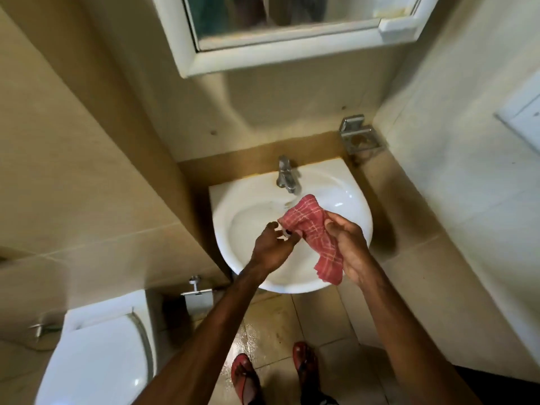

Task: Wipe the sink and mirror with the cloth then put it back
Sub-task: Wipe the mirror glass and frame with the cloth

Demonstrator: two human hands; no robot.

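A: Where is the red checked cloth point(309, 232) found?

B: It is held above the white ceramic sink point(355, 206), toward its 3 o'clock side. It is gripped by the curled right hand point(347, 244), and its 9 o'clock edge is pinched by the left hand point(271, 247).

A: Which step is judged?

B: The cloth is probably being arranged for wiping. Next, it should be pressed flat on the basin, below the chrome tap point(286, 175) at 12 o'clock.

A: What is unclear?

B: The white-framed mirror point(263, 21) is cut off at the top. Something small at the left fingertips cannot be identified.
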